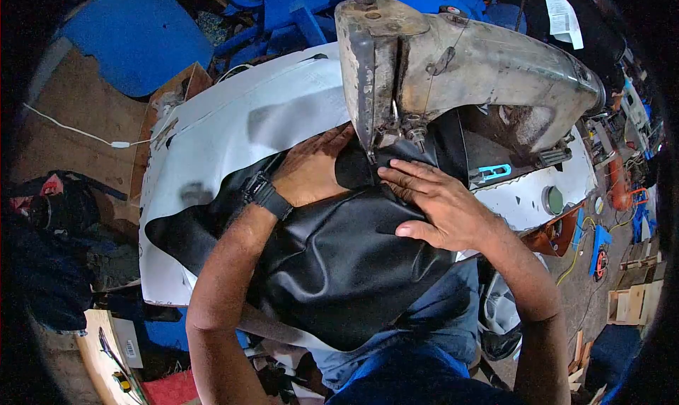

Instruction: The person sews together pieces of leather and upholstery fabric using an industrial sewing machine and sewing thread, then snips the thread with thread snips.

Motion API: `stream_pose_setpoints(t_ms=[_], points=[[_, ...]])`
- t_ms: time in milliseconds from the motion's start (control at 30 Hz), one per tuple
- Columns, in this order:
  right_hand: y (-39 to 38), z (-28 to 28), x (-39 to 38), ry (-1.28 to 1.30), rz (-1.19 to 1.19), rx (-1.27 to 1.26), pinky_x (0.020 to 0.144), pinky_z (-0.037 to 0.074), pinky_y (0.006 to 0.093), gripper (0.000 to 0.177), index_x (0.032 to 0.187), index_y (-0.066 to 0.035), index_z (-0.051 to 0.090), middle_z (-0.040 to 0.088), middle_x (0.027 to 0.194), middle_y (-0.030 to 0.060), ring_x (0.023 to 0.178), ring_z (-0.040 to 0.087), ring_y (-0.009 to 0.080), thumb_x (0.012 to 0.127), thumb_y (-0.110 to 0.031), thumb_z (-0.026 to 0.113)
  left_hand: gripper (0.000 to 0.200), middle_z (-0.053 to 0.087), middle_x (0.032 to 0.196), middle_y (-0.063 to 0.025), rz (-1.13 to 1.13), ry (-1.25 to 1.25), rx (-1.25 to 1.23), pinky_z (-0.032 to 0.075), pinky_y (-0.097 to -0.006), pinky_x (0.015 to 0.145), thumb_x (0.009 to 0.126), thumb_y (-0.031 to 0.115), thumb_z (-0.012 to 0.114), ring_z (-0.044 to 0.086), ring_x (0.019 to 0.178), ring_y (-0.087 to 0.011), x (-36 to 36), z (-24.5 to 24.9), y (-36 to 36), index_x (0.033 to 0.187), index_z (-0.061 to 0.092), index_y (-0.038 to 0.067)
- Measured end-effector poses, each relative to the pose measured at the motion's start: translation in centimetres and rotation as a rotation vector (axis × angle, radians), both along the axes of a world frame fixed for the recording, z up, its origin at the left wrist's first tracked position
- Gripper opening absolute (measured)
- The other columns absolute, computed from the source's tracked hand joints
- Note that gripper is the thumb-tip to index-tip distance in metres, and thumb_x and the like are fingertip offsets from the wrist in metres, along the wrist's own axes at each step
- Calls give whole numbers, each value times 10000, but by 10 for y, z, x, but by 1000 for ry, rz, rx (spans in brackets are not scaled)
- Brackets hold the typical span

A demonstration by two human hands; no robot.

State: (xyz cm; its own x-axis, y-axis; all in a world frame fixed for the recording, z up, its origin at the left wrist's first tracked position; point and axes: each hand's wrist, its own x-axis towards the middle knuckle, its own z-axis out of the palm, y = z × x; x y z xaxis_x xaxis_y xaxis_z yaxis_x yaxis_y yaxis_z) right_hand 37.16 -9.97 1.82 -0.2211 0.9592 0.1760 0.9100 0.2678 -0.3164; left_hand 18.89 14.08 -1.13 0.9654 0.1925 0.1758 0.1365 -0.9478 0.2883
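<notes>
A large piece of soft black sheet material, like leather or vinyl (332, 256), lies under a worn sewing machine (488, 66) and drapes toward my lap. My left hand (315, 168), with a black watch on its wrist, rests flat on the material left of the needle area, its fingers stretched forward. My right hand (442, 203) lies on the material to the right of the needle area. Its fingers point left and its thumb is spread apart. Close to both hands is the machine's presser foot (373, 157); the stitching point is hard to make out.
The white work surface (191, 175) spreads to the left. Right of the machine's bed are small light-blue snips (494, 172) and a round green-topped tin (553, 200). A white cable with an inline switch (120, 144) hangs left. Wood pieces (640, 299) are stacked at right.
</notes>
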Motion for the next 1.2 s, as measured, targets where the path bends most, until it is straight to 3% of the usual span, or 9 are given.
stream_pose_setpoints(t_ms=[267, 367, 567, 800, 833, 933, 1033, 1133, 1200], points=[[3, -2, -2, 4, -2, 31, 1294, 324, 463, 812, 1487, 75, 563, 526, 1593, 210, 1543, 415, 359, 1046, -606, 555, 827, 483, 1628, -177, -4, 69, -63, 283, -442, 1308, 909, 493, 761, 416, 1538, -318, 1, 12, -4, 1560, 502, 54], [2, -2, -1, 19, -17, -15, 1301, 304, 488, 788, 1538, 27, 527, 499, 1625, 182, 1566, 386, 348, 1057, -597, 528, 1090, 361, 1713, -186, 24, 107, -35, 250, -475, 1325, 844, 622, 748, 329, 1592, -349, 2, 12, -1, 1674, 324, 57], [2, -1, 0, 74, -30, -29, 1297, 308, 496, 694, 1535, 8, 546, 510, 1623, 171, 1572, 381, 343, 1078, -514, 523, 1065, 405, 1678, -212, 22, 39, 28, 291, -498, 1301, 800, 549, 816, 394, 1550, -378, 3, -8, 6, 1632, 387, 41], [14, -6, 14, 610, -158, -28, 1141, 485, 426, 440, 1283, 44, 717, 708, 1363, 208, 1332, 638, 357, 1074, -330, 615, 470, 661, 1406, -202, -14, 76, -80, 457, -446, 1188, 931, 244, 713, 605, 1347, -352, -23, 47, -46, 1313, 692, -29], [20, -7, 15, 561, -154, 37, 990, 562, 419, 325, 1196, 36, 740, 750, 1227, 202, 1109, 736, 357, 1052, -244, 663, 391, 671, 1390, -197, -104, -70, 55, 484, -441, 1159, 918, 156, 692, 625, 1324, -341, -27, 35, -52, 1262, 715, -31], [43, 2, 9, 575, -403, 5, 932, 572, 400, 271, 1194, 41, 728, 781, 1091, 186, 1010, 752, 298, 1031, -172, 688, 331, 681, 1388, -177, -226, -170, 299, 503, -448, 1152, 899, 34, 617, 643, 1303, -324, -34, 30, -75, 1189, 728, -81], [64, -14, 12, 260, -371, 125, 889, 579, 433, 243, 1137, -9, 763, 779, 1049, 201, 982, 756, 350, 978, -192, 742, 347, 672, 1411, -172, -247, -66, 391, 514, -438, 1147, 890, 40, 626, 646, 1299, -306, -38, 41, -85, 1184, 716, -120], [70, -17, 10, 151, -330, 171, 868, 575, 462, 180, 1090, -38, 778, 764, 1042, 221, 984, 737, 393, 951, -143, 729, 310, 724, 1303, -189, -240, -188, 335, 559, -430, 1059, 911, 35, 645, 694, 1207, -328, -34, 34, -82, 1186, 728, -82], [65, -9, 5, 106, -329, 150, 865, 562, 468, 143, 1057, -22, 759, 753, 1031, 212, 979, 724, 396, 955, -110, 710, 290, 751, 1191, -193, -137, -210, 39, 578, -439, 986, 936, 39, 651, 715, 1130, -355, -30, 32, -78, 1203, 721, -48]])
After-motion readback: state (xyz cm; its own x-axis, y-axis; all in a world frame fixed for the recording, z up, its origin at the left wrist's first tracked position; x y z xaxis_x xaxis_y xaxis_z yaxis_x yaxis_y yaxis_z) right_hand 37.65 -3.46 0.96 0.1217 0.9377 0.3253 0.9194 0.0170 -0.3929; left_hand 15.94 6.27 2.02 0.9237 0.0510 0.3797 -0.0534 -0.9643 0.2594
